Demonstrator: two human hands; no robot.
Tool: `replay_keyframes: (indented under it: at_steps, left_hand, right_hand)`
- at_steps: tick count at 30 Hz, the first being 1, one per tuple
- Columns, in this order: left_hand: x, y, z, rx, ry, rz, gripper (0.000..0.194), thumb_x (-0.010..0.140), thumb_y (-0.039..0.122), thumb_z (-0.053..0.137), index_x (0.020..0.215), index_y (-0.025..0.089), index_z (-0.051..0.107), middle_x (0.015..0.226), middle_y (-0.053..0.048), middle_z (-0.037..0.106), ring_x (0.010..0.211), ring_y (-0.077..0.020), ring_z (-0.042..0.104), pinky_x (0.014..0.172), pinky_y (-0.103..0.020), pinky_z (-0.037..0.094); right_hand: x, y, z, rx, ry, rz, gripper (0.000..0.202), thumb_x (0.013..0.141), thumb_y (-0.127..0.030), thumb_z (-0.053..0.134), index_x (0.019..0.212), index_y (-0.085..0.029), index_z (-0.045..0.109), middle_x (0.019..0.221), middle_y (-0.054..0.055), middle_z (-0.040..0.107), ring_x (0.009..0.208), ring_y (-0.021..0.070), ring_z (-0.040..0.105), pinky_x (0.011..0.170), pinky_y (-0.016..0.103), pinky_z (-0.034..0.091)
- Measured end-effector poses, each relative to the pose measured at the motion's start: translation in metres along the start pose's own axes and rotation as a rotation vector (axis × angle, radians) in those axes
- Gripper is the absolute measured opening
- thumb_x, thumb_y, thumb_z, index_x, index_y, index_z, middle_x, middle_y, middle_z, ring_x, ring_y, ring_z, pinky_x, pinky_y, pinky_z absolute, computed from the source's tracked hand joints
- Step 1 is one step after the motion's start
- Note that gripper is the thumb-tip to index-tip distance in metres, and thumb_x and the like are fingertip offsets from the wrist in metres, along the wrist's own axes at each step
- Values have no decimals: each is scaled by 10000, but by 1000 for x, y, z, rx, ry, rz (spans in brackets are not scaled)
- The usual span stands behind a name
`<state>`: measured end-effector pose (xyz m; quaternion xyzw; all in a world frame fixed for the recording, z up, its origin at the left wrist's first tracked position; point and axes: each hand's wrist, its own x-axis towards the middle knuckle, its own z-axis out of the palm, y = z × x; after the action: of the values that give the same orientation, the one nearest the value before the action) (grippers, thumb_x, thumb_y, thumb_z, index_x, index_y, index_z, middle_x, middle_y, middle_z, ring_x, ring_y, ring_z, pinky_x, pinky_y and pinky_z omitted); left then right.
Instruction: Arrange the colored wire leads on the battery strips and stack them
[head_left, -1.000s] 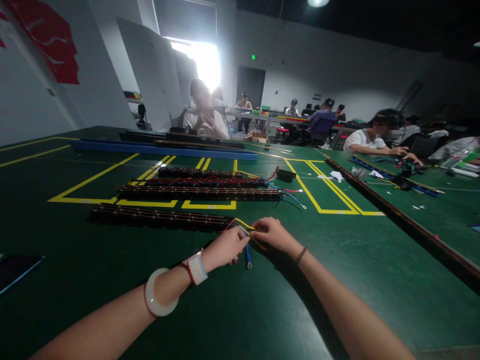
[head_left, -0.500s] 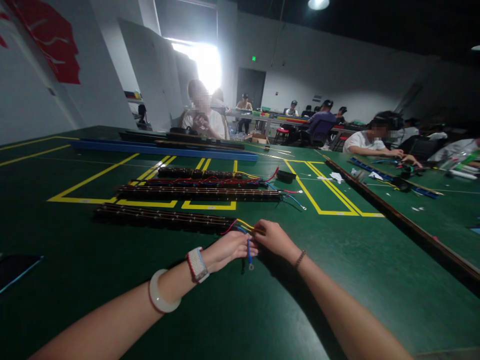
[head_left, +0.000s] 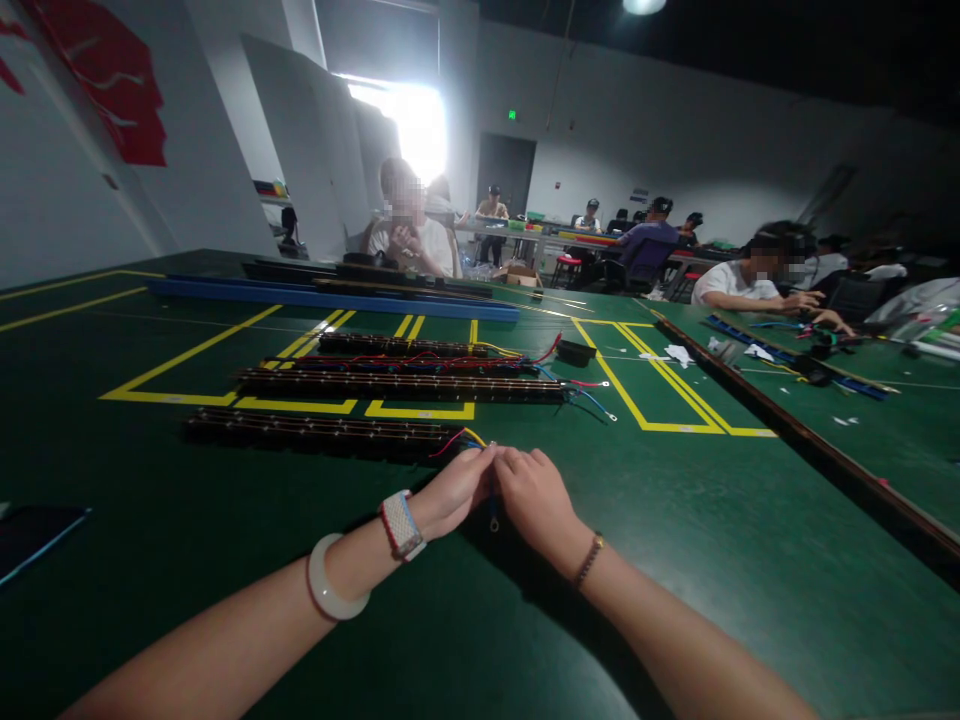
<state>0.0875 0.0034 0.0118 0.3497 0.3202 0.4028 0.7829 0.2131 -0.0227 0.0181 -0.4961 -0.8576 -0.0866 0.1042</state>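
Observation:
My left hand (head_left: 454, 490) is closed in a pinch on wires at the right end of the nearest dark bar assembly (head_left: 322, 430). My right hand (head_left: 536, 495) presses against it, its bent fingertips closed on the same wires. A yellow wire (head_left: 474, 437) runs from the bar into the fingers, and a thin red wire (head_left: 446, 443) curls free beside it. Below the hands hangs a ring terminal (head_left: 493, 523) on the blue wire. The wire ends between my fingertips are hidden.
Behind lie several similar bars, one with loose ring-ended wires (head_left: 592, 395). A black block (head_left: 576, 352) sits past them. A long brown strip (head_left: 795, 430) crosses the right side. A blue channel (head_left: 337, 298) lies at the back. Co-workers sit across and at right.
My right hand has moved left and its fingers have curled in against my left hand. The yellow wire's far part and most of the blue wire are now covered by the hands.

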Motion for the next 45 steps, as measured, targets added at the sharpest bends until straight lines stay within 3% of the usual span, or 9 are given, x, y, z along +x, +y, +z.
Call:
replay_keyframes:
  at_steps: [3, 8, 12, 16, 22, 30, 35, 41, 45]
  left_hand:
    - [2, -5, -3, 34, 39, -1, 175, 910, 198, 461, 887, 111, 611, 845, -67, 662, 749, -119, 607, 701, -230, 466]
    - [4, -10, -9, 2, 77, -36, 171, 900, 205, 482, 802, 116, 589, 744, -46, 640, 642, -95, 584, 578, -187, 437]
    - [4, -9, -13, -37, -2, -44, 146, 891, 219, 502, 838, 112, 587, 784, -62, 646, 690, -120, 610, 670, -246, 493]
    - [4, -9, -16, -47, -26, -38, 138, 892, 206, 495, 866, 110, 591, 834, -79, 651, 754, -142, 624, 769, -305, 509]
    - [4, -11, -16, -35, -59, -42, 180, 919, 212, 435, 857, 111, 570, 845, -90, 644, 750, -134, 624, 767, -298, 515]
    - [3, -7, -11, 50, -55, -88, 188, 919, 264, 447, 853, 122, 550, 774, -75, 639, 728, -138, 624, 714, -269, 508]
    - [5, -7, -15, 93, -49, -103, 245, 931, 293, 400, 825, 119, 537, 668, -45, 598, 628, -122, 603, 650, -255, 486]
    - [8, -10, -21, 159, -58, -134, 295, 920, 368, 401, 808, 130, 534, 509, 28, 481, 444, -80, 459, 472, -197, 361]
    - [10, -9, -26, 132, -106, -166, 285, 913, 342, 425, 857, 107, 576, 549, 6, 526, 490, -93, 517, 506, -204, 397]
  right_hand:
    - [-2, -6, 1, 17, 18, 8, 262, 861, -103, 439, 1075, -116, 590, 1029, 149, 608, 910, 226, 558, 757, 340, 379]
    - [-1, 5, -6, 222, -20, 77, 184, 874, -196, 478, 867, -181, 661, 851, 63, 612, 783, 153, 554, 701, 266, 380]
    - [3, 27, -12, 479, 28, 52, 292, 929, -287, 433, 769, -182, 654, 765, 22, 596, 722, 113, 543, 665, 225, 383]
    - [5, 41, -10, 499, 61, 19, 276, 905, -366, 487, 773, -183, 646, 704, 7, 588, 684, 115, 527, 654, 232, 369]
    - [4, 41, -1, 398, -65, 30, 303, 828, -422, 581, 649, -178, 607, 654, 4, 595, 620, 109, 507, 581, 226, 317]
    - [5, 50, -1, 590, -224, 155, 323, 857, -345, 504, 611, -159, 600, 564, -16, 579, 510, 81, 477, 491, 200, 288]
    - [6, 58, -1, 364, -113, 238, 303, 853, -371, 521, 639, -175, 610, 628, 2, 602, 560, 99, 494, 509, 222, 268]
    - [7, 63, 2, 97, -33, 312, 311, 866, -421, 507, 671, -199, 606, 691, 7, 600, 621, 119, 514, 537, 246, 257]
    - [8, 65, 9, 55, -30, 335, 311, 868, -421, 511, 668, -200, 599, 701, 10, 605, 633, 126, 521, 543, 258, 250]
